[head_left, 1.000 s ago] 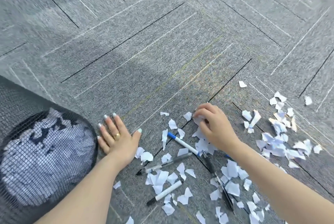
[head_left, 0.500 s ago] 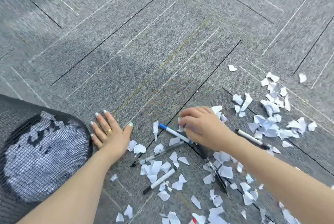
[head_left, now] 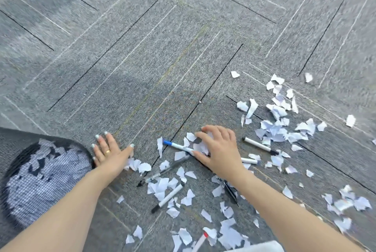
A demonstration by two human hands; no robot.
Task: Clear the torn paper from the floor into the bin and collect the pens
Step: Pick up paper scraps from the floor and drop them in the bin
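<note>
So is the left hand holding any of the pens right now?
No. The left hand lies flat with straight fingers on the carpet beside the mesh bin, holding no pen.

The floor [head_left: 183, 48] was grey carpet, matt and coarsely woven, with thin dark and pale lines running through it. The scraps [head_left: 280, 129] were thin white paper, matt, with ragged torn edges. The bin [head_left: 12, 144] was dark wire mesh, finely gridded. The pens [head_left: 179, 146] looked like smooth plastic, one clear-barrelled pen [head_left: 162, 172] faintly glossy. A ring [head_left: 108, 151] shone like gold metal.
</note>
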